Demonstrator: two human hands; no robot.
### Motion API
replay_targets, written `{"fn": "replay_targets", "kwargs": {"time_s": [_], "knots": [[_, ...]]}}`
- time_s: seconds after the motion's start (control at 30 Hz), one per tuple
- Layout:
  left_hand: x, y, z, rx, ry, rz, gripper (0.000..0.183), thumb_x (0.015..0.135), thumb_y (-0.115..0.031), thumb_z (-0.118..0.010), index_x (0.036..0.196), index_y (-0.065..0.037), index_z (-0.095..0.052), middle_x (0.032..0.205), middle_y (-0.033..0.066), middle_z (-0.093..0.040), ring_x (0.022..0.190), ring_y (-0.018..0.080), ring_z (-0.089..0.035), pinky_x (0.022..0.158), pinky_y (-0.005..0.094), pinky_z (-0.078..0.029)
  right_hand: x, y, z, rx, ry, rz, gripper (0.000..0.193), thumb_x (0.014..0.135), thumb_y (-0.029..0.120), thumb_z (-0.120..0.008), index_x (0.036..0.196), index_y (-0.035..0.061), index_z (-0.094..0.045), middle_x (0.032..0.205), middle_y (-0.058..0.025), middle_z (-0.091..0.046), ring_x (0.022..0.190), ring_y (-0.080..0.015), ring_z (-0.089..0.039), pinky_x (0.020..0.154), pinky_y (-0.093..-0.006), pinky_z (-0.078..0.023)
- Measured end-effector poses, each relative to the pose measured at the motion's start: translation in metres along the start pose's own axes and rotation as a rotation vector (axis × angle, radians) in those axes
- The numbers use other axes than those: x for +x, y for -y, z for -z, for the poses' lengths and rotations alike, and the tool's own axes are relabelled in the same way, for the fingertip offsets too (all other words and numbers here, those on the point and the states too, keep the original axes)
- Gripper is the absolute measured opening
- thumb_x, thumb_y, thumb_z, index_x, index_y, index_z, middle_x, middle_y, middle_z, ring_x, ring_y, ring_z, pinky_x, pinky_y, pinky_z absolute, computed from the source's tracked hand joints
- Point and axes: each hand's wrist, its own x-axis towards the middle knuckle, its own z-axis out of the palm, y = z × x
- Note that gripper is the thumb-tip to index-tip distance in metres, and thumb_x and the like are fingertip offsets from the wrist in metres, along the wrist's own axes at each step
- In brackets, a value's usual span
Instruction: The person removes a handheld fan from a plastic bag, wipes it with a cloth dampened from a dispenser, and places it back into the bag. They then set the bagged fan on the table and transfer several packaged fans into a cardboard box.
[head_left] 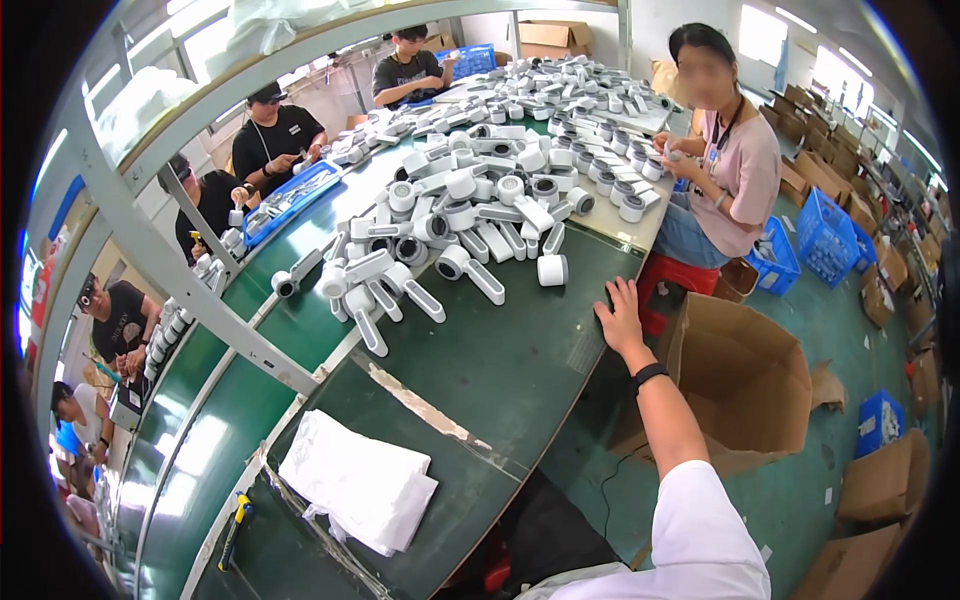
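The pile of white plastic parts (470,215) in the middle of the green bench (500,360) serves as the landmark here. Far to its left, along the bench's other side, several people sit at work; fisheye bending and a grey metal frame bar (190,260) crossing the view cut them up, and what their hands hold is too small to tell. A blue tray (290,200) lies left of the pile in front of two of them, its contents hard to make out. Below and left of the pile, near the bench's close end, a stack of white plastic bags (360,485) lies flat, and a small yellow-and-black tool (236,520) lies further left of it, too blurred to identify.

The person's left hand is not visible at all. The pile itself is a jumble of round heads and long handles; single pieces overlap so much that most outlines are lost. A lone short white cylinder (552,270) stands at the pile's lower right edge.

Just below and right of that cylinder, the right hand (620,318) rests flat on the bench edge, fingers spread and open, gripping nothing; a black band circles the wrist, and the white sleeve is cut off by the lower edge. Right of the pile, a seated person in a pink shirt (745,180) handles a small part. An open cardboard box (740,380) stands on the floor below the hand, partly hidden by the forearm.
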Motion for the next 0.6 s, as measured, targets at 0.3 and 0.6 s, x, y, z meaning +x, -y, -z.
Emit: {"fn": "replay_targets", "kwargs": {"time_s": [0.3,0.6], "knots": [[0.000,0.002,0.003,0.024,0.005,-0.044,0.024,0.088,-0.020,-0.066,0.099,0.001,-0.070,0.100,0.0183,-0.069,0.091,0.0325,-0.064,0.085,0.0381,-0.051,0.000,-0.001,-0.001,0.005,-0.010,-0.008,0.056,0.087,0.032,-0.057,0.133,0.0013,-0.050,0.150,-0.0176,-0.034,0.143,-0.0360,-0.020,0.116,-0.0415,-0.022],[0.000,-0.009,0.005,0.013,0.028,-0.032,0.023,0.089,-0.018,-0.065,0.098,0.002,-0.069,0.098,0.0187,-0.069,0.089,0.0325,-0.064,0.084,0.0379,-0.051,-0.002,-0.003,-0.003,0.048,-0.048,-0.013,0.051,0.085,0.027,-0.058,0.129,0.0018,-0.052,0.148,-0.0176,-0.037,0.143,-0.0367,-0.021,0.116,-0.0425,-0.022]]}}
